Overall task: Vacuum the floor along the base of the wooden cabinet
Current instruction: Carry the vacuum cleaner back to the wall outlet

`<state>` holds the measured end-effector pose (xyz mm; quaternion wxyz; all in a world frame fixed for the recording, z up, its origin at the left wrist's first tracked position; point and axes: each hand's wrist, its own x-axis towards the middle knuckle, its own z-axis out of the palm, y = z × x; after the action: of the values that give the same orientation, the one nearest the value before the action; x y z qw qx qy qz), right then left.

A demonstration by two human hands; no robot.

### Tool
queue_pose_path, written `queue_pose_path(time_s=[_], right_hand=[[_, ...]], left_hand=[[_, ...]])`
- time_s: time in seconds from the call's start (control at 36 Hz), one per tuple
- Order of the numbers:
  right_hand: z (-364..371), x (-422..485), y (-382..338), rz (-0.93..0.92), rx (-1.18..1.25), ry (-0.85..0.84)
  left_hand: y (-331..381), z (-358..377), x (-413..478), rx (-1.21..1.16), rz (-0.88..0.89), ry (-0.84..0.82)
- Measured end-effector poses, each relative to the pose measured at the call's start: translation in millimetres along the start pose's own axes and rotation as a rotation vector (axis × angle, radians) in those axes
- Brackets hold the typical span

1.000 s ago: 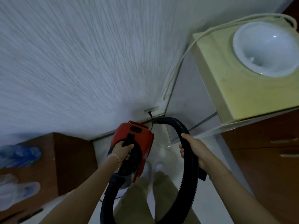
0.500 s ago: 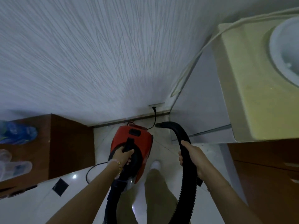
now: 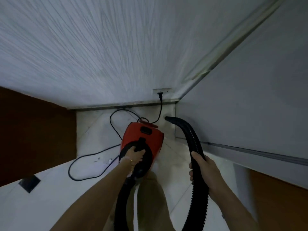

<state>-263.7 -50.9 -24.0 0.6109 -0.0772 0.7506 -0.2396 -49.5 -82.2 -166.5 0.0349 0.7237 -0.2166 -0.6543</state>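
A red vacuum cleaner (image 3: 146, 135) hangs above the pale tiled floor, carried by its black handle in my left hand (image 3: 135, 155). My right hand (image 3: 203, 169) grips the black ribbed hose (image 3: 191, 139), whose open nozzle end points toward the floor corner near the wall. A dark wooden cabinet (image 3: 36, 135) stands at the left, its base meeting the floor. A second brown wooden surface (image 3: 275, 180) shows at the lower right.
The vacuum's black power cord (image 3: 86, 157) loops over the floor and runs up to a wall socket (image 3: 160, 92). A textured white wall fills the top. A black floor inlay (image 3: 29, 183) lies at lower left. Small bits of debris (image 3: 106, 161) lie near the cord.
The view has swung left and down: the yellowish appliance at the right has left the frame. More floor and cord show. Both hands keep the same holds.
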Motion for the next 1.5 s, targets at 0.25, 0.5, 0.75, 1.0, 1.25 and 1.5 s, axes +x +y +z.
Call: queue_pose_path(time_s=[0.25, 0.5, 0.75, 1.0, 1.25, 1.5], right_hand=[[16, 65, 22, -0.063, -0.055, 0.052], [29, 98, 30, -0.116, 0.019, 0.112], [27, 127, 23, -0.181, -0.029, 0.19], [18, 135, 35, -0.223, -0.132, 0.228], [13, 143, 36, -0.177, -0.125, 0.207], [13, 138, 41, -0.228, -0.26, 0.255]], left_hand=[[-9, 16, 101, -0.097, -0.035, 0.016], [13, 8, 159, 0.019, -0.002, -0.021], [14, 30, 187, -0.087, -0.044, -0.029], [8, 66, 187, -0.191, -0.035, -0.06], [21, 64, 182, 0.009, -0.009, -0.041], [14, 60, 169, 0.251, 0.018, 0.0]])
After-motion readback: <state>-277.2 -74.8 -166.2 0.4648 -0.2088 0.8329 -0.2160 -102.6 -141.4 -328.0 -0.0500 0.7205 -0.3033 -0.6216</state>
